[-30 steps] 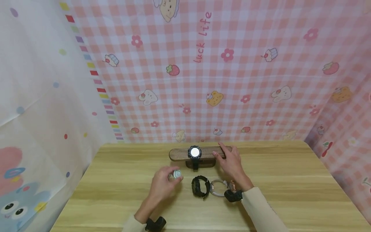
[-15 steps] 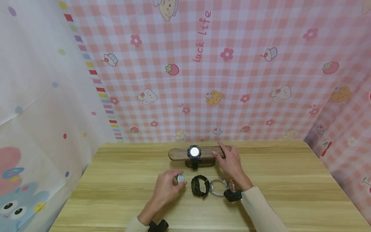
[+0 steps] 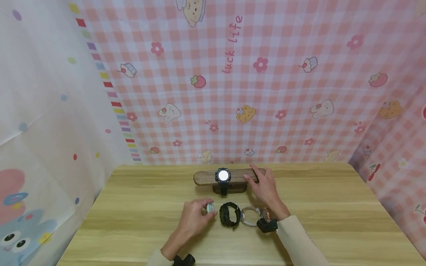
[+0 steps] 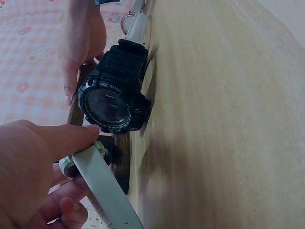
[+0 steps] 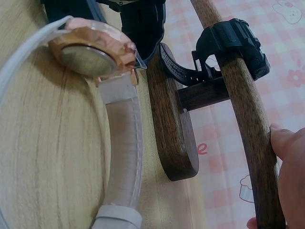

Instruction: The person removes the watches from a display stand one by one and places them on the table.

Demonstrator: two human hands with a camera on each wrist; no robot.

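Note:
My left hand pinches a pale green watch between thumb and fingers, just above the table. Its light strap hangs down in the left wrist view. My right hand grips the right end of a dark wooden watch stand, thumb on the near side of the bar. A black watch with a bright face is looped around that bar, left of its middle. To the right of my left hand, a black sport watch stands on its side on the table.
Right of the sport watch is a pale strap, with a rose-gold watch case close by, partly hidden under my right wrist in the head view. The stand's base sits on the wooden table. A pink checked cloth hangs behind.
My left hand has moved right and a little toward me with the pale green watch, closer to the sport watch. My right hand stays on the stand.

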